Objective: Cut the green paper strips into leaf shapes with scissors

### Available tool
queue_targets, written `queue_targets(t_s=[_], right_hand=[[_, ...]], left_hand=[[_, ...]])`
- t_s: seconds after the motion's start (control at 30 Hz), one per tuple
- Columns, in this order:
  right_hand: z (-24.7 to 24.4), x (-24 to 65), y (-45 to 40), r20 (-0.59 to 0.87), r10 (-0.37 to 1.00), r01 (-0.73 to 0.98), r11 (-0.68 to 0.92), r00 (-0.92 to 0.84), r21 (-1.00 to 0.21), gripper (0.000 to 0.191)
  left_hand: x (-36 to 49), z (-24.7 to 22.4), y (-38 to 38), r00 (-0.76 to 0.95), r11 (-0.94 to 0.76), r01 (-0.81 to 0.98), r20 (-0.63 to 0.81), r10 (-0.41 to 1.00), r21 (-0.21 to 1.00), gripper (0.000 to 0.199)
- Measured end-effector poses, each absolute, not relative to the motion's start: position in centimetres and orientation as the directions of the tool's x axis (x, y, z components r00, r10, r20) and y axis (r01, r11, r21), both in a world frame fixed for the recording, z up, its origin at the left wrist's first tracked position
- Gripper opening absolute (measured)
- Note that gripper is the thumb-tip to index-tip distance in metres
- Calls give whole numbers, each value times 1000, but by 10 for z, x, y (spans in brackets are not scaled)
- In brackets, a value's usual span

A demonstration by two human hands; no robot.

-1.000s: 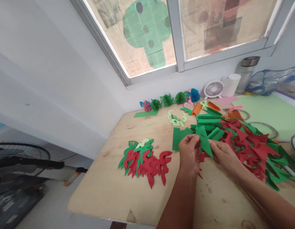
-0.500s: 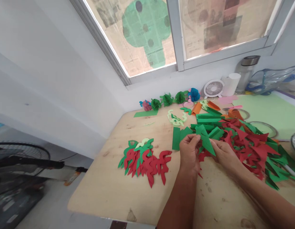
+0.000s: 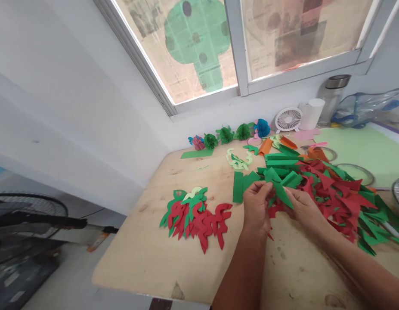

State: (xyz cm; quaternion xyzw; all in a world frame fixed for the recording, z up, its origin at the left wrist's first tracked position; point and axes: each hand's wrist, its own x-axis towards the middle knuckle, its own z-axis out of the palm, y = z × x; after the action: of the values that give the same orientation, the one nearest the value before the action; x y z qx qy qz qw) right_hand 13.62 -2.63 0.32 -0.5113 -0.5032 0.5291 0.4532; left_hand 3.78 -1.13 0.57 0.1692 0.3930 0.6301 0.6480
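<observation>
Both hands hold a piece of green paper (image 3: 282, 194) above the table, at the near side of a paper heap. My left hand (image 3: 258, 204) pinches its left part between thumb and fingers. At the right edge, my right hand (image 3: 301, 206) has its thumb against the paper; its other fingers are mostly hidden behind. Whether the right hand also holds a tool cannot be seen. Beyond and to the right lie red paper scraps (image 3: 339, 193) mixed with green strips. To the left, curved red cutouts (image 3: 199, 221) lie piled with green cutouts (image 3: 173, 206).
Pale green cutouts (image 3: 239, 161) lie farther back. Paper pompom flowers (image 3: 225, 134) line the wall beside a small white fan (image 3: 289, 119) and a glass bottle (image 3: 331, 99). A light green sheet (image 3: 357, 150) is at right. A black floor fan (image 3: 28, 224) stands left of the wooden table (image 3: 137, 258).
The lower tip of the green paper has shifted slightly to the right between my hands. Both hands stay almost in the same place, still on the paper.
</observation>
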Motion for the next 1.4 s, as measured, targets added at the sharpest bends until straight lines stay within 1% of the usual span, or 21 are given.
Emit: queue_targets(t_s=[0.3,0.5,0.67,0.73,0.83,0.93,1.03,1.1,1.27,1.4], right_hand=[[2,137,-26,-106,992,-17,-107,-70,-994,40],[0,136,-27,-168,983,-96,-175,-76,-980,41],[2,133,-27,-231,972,-103,-234,-41,-967,45],[3,134,-27,-227,974,-133,-223,16,-966,44],[4,137,-26,-197,975,-196,-174,106,-965,42],[3,138,-26,-195,974,-278,-158,112,-947,36],[-1,138,-26,-195,976,-338,-152,97,-929,31],[-3,139,-25,-183,978,-321,-141,105,-937,30],[-7,139,-22,-119,985,-172,-97,124,-980,28],[-6,138,-22,-95,986,-127,-78,135,-989,28]], left_hand=[[37,6,-13,-89,146,-680,-279,956,719,19],[37,7,-12,-78,160,-684,-289,954,712,21],[33,9,-12,-108,124,-687,-269,957,716,21],[30,9,-11,-122,125,-673,-277,953,729,20],[27,9,-10,-76,171,-640,-282,956,749,21],[27,5,-10,-1,221,-590,-275,962,777,22],[27,1,-10,30,238,-538,-264,964,809,23],[27,0,-9,18,222,-517,-248,969,827,23],[31,-1,-9,-64,156,-483,-213,975,861,20],[31,-1,-9,-85,144,-477,-208,974,867,18]])
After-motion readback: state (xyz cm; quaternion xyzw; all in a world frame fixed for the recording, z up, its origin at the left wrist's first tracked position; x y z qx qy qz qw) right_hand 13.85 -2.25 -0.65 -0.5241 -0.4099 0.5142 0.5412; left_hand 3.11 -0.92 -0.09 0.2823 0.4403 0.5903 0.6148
